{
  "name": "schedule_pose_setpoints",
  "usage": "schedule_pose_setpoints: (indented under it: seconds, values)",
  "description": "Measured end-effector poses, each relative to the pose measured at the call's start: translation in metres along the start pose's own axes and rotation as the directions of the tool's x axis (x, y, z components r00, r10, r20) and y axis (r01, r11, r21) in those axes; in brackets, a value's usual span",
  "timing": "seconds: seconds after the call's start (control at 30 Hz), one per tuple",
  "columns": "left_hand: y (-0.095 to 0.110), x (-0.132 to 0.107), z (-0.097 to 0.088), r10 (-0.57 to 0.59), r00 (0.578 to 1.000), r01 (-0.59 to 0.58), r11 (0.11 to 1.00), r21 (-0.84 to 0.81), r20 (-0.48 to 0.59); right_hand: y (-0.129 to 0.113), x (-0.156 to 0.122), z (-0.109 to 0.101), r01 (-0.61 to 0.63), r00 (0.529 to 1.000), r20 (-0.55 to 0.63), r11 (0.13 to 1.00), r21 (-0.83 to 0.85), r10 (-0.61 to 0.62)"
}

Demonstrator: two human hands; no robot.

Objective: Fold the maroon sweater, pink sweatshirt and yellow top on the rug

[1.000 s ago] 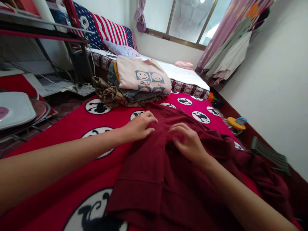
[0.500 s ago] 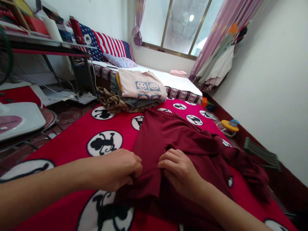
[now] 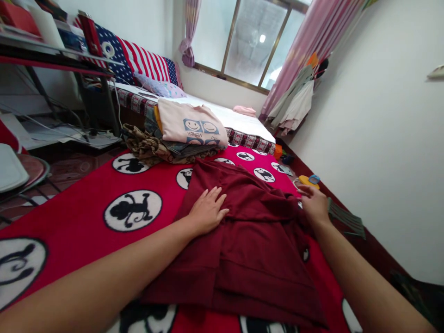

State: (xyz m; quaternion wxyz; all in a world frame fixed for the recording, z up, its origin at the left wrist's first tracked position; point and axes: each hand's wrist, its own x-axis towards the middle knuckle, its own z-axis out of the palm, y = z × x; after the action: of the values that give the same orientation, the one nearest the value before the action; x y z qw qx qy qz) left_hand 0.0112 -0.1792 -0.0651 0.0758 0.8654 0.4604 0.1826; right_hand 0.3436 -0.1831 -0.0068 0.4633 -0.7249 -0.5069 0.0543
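Left hand (image 3: 208, 212) flat on maroon shirt (image 3: 253, 263), fingers spread; right hand (image 3: 314, 206) at 2 o'clock, fingers together on edge, grip unclear. Hard tug could drag cloth over red blanket (image 3: 69, 249) — creases.

From where I stand, the only lettering I can make out is on a folded pale pink top (image 3: 190, 121) lying on the bed. Two blue-grey panels with smiley faces (image 3: 201, 126) are printed across its front, and right beneath them the capitals "HAHAW" read clearly. A shorter word beside it is partly folded away and too small to read.
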Motion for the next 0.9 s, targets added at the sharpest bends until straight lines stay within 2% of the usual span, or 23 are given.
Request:
schedule_pose_setpoints:
  seconds: [0.07, 0.1, 0.17, 0.2, 0.27, 0.37, 0.43, 0.5, 0.57, 0.67, 0.73, 0.77, 0.83, 0.9]
  values:
    - [-0.004, 0.001, 0.010, 0.013, 1.000, -0.014, 0.999, 0.039, 0.009, 0.013, 0.014, -0.006, -0.196, 0.975, 0.113, 0.979, 0.055, 0.189]
    - [-0.006, 0.000, 0.012, 0.023, 1.000, -0.023, 0.998, 0.051, 0.004, 0.016, 0.016, -0.007, -0.239, 0.955, 0.194, 0.970, 0.048, 0.226]
    - [-0.007, -0.001, 0.013, 0.034, 0.999, -0.034, 0.997, 0.062, -0.003, 0.014, 0.014, -0.004, -0.194, 0.918, 0.347, 0.980, -0.030, 0.193]
    - [-0.008, -0.001, 0.012, 0.037, 0.999, -0.037, 0.997, 0.064, -0.004, 0.009, 0.011, -0.002, -0.125, 0.893, 0.423, 0.988, -0.086, 0.150]
    - [-0.008, -0.001, 0.012, 0.038, 0.999, -0.037, 0.997, 0.065, -0.010, -0.005, -0.002, 0.005, 0.094, 0.843, 0.537, 0.974, -0.204, 0.031]
    - [-0.007, -0.001, 0.014, 0.040, 0.999, -0.038, 0.997, 0.061, -0.029, -0.035, -0.037, 0.012, 0.436, 0.803, 0.560, 0.842, -0.319, -0.205]
    - [-0.007, -0.001, 0.015, 0.043, 0.998, -0.041, 0.997, 0.058, -0.037, -0.052, -0.066, 0.015, 0.584, 0.750, 0.570, 0.740, -0.332, -0.336]
    - [-0.007, -0.001, 0.015, 0.042, 0.998, -0.040, 0.998, 0.058, -0.039, -0.065, -0.089, 0.017, 0.647, 0.693, 0.612, 0.702, -0.298, -0.380]
    - [-0.007, -0.001, 0.015, 0.040, 0.998, -0.038, 0.998, 0.059, -0.040, -0.070, -0.099, 0.020, 0.629, 0.703, 0.606, 0.722, -0.287, -0.372]
    - [-0.007, -0.001, 0.014, 0.040, 0.998, -0.038, 0.998, 0.056, -0.042, -0.068, -0.089, 0.031, 0.524, 0.821, 0.466, 0.760, -0.385, -0.329]
    - [-0.007, -0.001, 0.014, 0.042, 0.998, -0.040, 0.998, 0.056, -0.040, -0.064, -0.074, 0.042, 0.445, 0.878, 0.407, 0.744, -0.499, -0.252]
    - [-0.008, -0.001, 0.014, 0.043, 0.998, -0.041, 0.998, 0.056, -0.039, -0.062, -0.066, 0.048, 0.422, 0.888, 0.411, 0.719, -0.552, -0.206]
    - [-0.009, -0.001, 0.014, 0.044, 0.998, -0.042, 0.998, 0.052, -0.038, -0.059, -0.052, 0.055, 0.429, 0.876, 0.460, 0.666, -0.610, -0.144]
    - [-0.009, -0.001, 0.015, 0.041, 0.998, -0.039, 0.998, 0.045, -0.038, -0.055, -0.035, 0.051, 0.414, 0.883, 0.445, 0.696, -0.587, -0.150]
